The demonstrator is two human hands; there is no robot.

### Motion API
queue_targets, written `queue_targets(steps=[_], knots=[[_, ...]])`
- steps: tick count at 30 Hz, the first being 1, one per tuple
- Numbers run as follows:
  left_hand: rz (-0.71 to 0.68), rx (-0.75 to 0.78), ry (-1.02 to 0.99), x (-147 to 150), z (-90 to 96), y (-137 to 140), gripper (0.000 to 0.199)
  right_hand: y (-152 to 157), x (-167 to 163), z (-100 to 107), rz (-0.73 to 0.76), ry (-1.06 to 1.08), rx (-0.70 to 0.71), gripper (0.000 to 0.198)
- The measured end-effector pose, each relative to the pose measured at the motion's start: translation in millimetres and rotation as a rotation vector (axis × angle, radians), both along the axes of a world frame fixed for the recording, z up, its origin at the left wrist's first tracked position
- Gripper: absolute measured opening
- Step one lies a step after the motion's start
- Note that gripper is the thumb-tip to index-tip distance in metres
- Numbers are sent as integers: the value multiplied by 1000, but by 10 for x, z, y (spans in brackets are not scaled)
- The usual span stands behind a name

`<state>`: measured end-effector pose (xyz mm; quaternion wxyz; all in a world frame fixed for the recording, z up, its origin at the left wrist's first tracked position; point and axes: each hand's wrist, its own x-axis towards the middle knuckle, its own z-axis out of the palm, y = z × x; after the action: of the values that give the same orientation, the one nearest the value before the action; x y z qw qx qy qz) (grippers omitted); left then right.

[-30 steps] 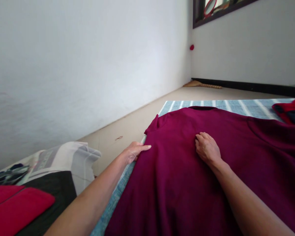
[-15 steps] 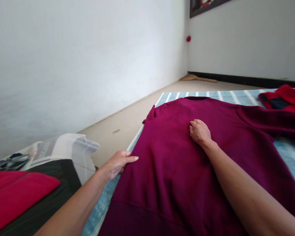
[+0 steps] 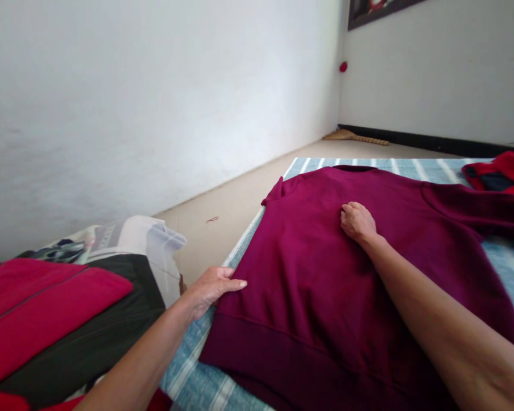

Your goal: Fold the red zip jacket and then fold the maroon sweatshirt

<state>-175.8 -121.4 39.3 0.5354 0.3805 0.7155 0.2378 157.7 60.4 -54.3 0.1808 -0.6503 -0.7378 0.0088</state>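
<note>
A maroon sweatshirt (image 3: 317, 268) lies flat on a blue and white striped mat (image 3: 192, 382). My left hand (image 3: 212, 287) rests at the sweatshirt's left side edge near the hem, thumb on top of the fabric and fingers at the edge. My right hand (image 3: 358, 222) presses down on the chest of the sweatshirt with fingers curled. One sleeve (image 3: 475, 212) stretches off to the right.
A stack of folded clothes sits at the left: a red garment (image 3: 38, 308) over a black one (image 3: 107, 325), with a white printed bag (image 3: 149, 240) behind. Another red and dark garment (image 3: 501, 174) lies at the far right. A broom (image 3: 355, 137) rests by the far wall.
My left hand has slid back along the sweatshirt's left edge from near the shoulder toward the hem. My right hand stays on the chest. The view has dropped, showing the hem.
</note>
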Motion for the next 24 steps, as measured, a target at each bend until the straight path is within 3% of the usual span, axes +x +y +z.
queue_targets(steps=[7,14,18,20,22,24], knots=[[15,98,8,-28,-54,-81,38,-24,2,102,7,-46,-63,32],[3,79,-16,-21,-31,-131,43,-356,-113,488,94,-87,-70,28],[-15,73,8,-16,-17,-158,44,-983,-261,764,317,-99,-83,20],[-18,93,46,-15,-19,-179,41,-1422,-302,871,545,-82,-70,18],[-28,141,127,-18,-26,-201,36,-1889,-311,927,733,-82,-109,18],[-36,184,292,-23,-32,-219,28,-2327,-297,917,825,-67,-104,18]])
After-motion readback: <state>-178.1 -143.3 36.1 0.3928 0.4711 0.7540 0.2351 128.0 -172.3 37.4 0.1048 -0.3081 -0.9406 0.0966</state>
